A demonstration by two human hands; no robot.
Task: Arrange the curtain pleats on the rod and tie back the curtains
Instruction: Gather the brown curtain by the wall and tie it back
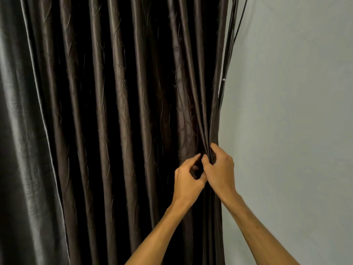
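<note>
The right edge of the dark curtain [124, 111] is pinched in the right hand [221, 171], with a few folds [207, 131] bunched between thumb and fingers. The next fold is pinched by the left hand [188, 178], which touches the right one. The folds run straight up and down, above and below both hands. The rest of the curtain is spread out to the left of the hands, so the loose folds are nearer the left hand.
</note>
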